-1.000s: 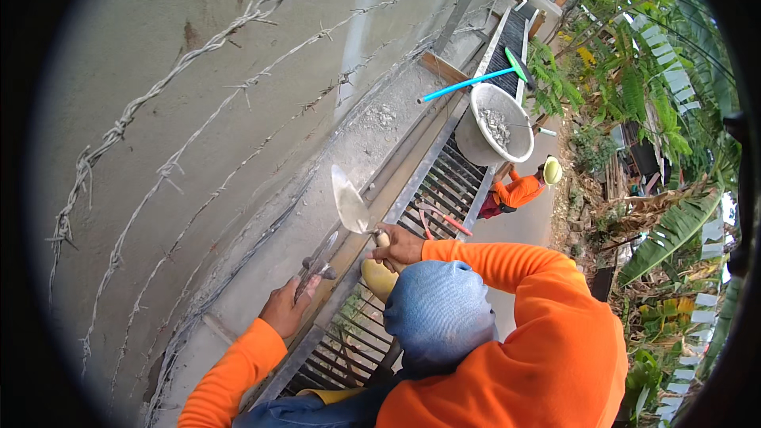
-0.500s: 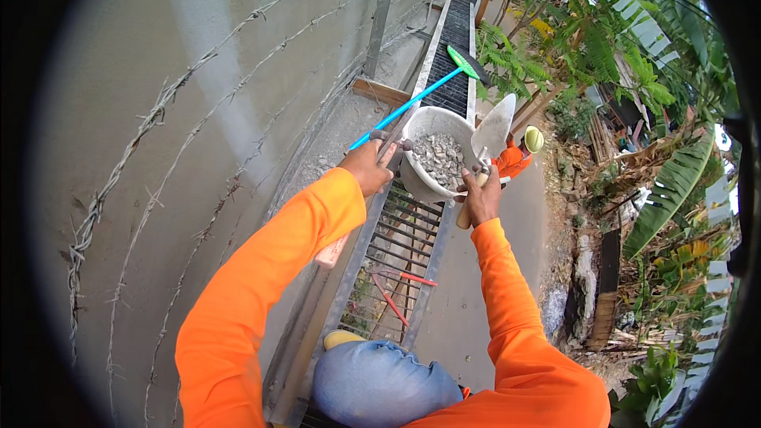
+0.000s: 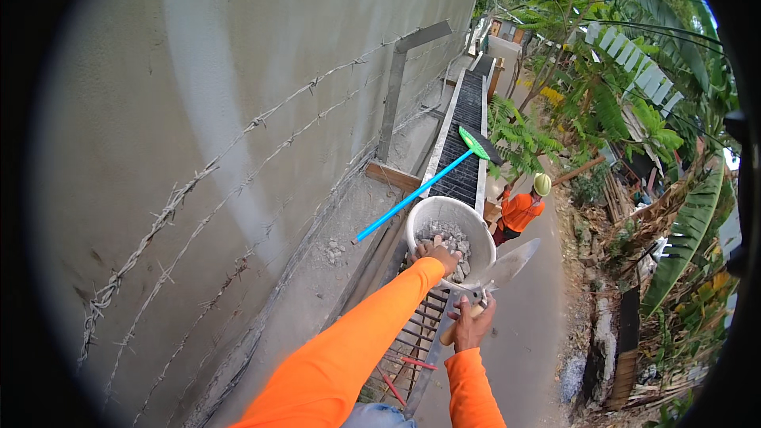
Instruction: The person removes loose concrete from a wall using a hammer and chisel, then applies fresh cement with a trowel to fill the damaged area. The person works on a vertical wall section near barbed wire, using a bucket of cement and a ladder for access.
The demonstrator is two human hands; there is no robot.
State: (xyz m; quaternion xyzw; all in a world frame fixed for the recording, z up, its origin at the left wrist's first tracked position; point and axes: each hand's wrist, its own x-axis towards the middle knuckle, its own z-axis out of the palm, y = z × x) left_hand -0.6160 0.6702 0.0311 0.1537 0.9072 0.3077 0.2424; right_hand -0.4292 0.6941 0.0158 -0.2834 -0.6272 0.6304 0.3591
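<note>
A whitish bucket holding grey rubble stands on the metal grating ahead of me. My left hand is inside it, fingers curled over the broken chunks; the fingertips are partly hidden. At the near right side of the bucket, my right hand is closed round the wooden handle of a pointed trowel. Its grey blade slants up to the right, beside the bucket's rim. A blue-handled push broom with a green and black head lies just beyond the bucket, across the walkway.
A person in orange with a yellow helmet stands beyond on the right. Barbed wire runs along the wall on the left. Red bars show at the grating near my knee. Plants and debris line the right side.
My left hand has left the wooden-handled tool, which no longer shows, and moved into the bucket onto the rubble. My right hand keeps the trowel, now lower. The view has shifted.
</note>
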